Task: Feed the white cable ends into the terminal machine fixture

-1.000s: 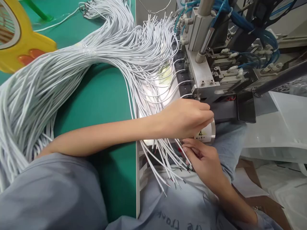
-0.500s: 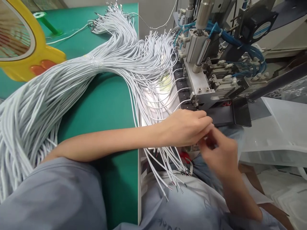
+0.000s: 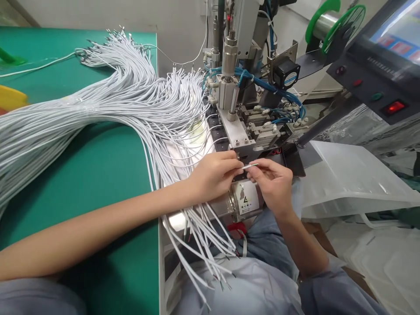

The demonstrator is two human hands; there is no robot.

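My left hand [image 3: 218, 175] pinches a white cable [image 3: 246, 166] close to its end. From the other side my right hand [image 3: 273, 181] has thumb and fingers closed on the tip of the same cable. Both hands are just in front of a machine with metal cylinders [image 3: 226, 96]. Several white cables curve into its black row of holders [image 3: 221, 133]. Under my left forearm hang loose cable ends [image 3: 210, 258] with thin coloured wires showing. The fine wires at the held tip are too small to make out.
A thick bundle of white cables [image 3: 98, 109] lies across the green table [image 3: 108, 175]. A control panel [image 3: 377, 83] with a lit red switch and a green wire spool [image 3: 331, 26] stand at the right. A translucent plastic bin [image 3: 354, 175] sits below them.
The view has swung right, bringing the control panel and spool into sight. My hands have drawn slightly apart, and the cable now shows between them.
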